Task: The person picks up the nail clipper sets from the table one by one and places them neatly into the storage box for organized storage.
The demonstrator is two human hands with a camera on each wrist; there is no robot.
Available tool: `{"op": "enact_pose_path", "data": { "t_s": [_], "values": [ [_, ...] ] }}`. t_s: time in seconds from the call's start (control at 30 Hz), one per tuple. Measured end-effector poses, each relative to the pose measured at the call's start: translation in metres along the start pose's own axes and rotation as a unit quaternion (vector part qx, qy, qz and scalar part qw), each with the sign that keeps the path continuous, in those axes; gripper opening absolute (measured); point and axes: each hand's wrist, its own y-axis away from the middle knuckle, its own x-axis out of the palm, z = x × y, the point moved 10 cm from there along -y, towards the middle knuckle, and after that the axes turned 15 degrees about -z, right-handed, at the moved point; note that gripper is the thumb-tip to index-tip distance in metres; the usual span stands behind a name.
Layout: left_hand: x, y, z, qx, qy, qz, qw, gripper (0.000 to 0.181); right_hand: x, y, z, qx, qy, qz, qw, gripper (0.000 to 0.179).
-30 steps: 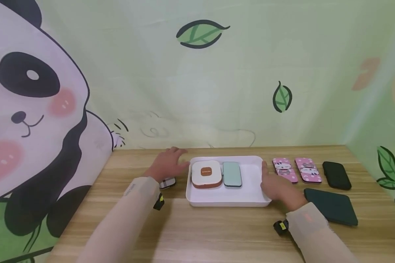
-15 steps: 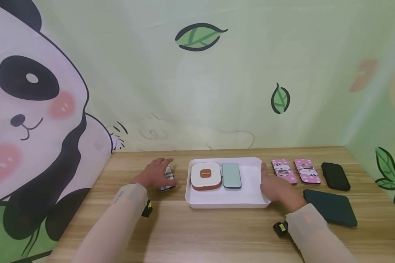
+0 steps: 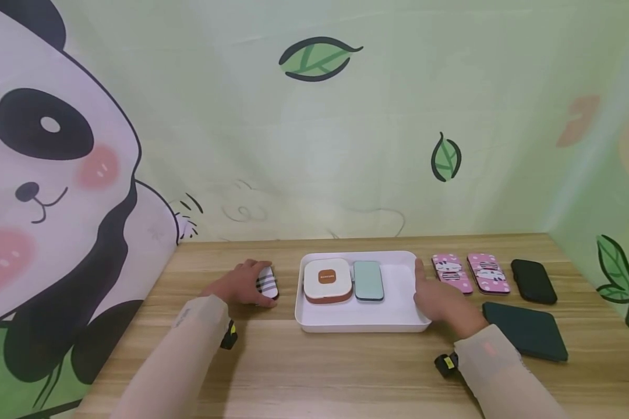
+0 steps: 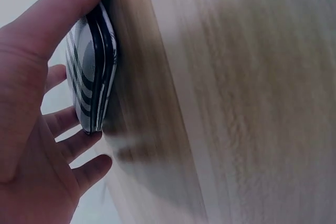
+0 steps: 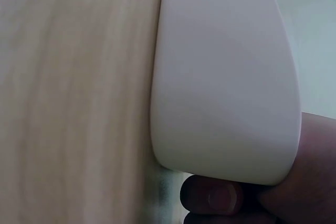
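Observation:
On the table to the left of the tray lies a black-and-white plaid clamshell case (image 3: 267, 284). My left hand (image 3: 238, 283) grips it from the left, thumb on its near end and fingers at the far end; its two thin layers show in the left wrist view. My right hand (image 3: 440, 299) holds the right end of a white tray (image 3: 364, 323), thumb at the rim and fingers outside the wall (image 5: 226, 77). Inside the tray sit a rounded white-and-brown case (image 3: 327, 280) and a flat mint-green case (image 3: 368, 281), side by side.
Right of the tray, two pink patterned cases (image 3: 452, 274) lie beside a small black case (image 3: 533, 281). A larger dark green flat case (image 3: 526, 330) lies nearer, by the right wrist. A printed cloth wall (image 3: 314, 145) rises behind the wooden table (image 3: 340, 378).
My left hand has moved left, away from the tray's left edge, and down onto the plaid case, closing its fingers round it. My right hand stays at the tray's right end.

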Motion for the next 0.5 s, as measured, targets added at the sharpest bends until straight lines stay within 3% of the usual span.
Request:
{"op": "enact_pose_path", "data": {
  "t_s": [0.5],
  "values": [
    [0.0038, -0.0011, 0.0054, -0.005, 0.008, 0.002, 1.0000, 0.108, 0.0009, -0.0005, -0.0001, 0.003, -0.012, -0.002, 0.9999, 0.080]
  ]
}}
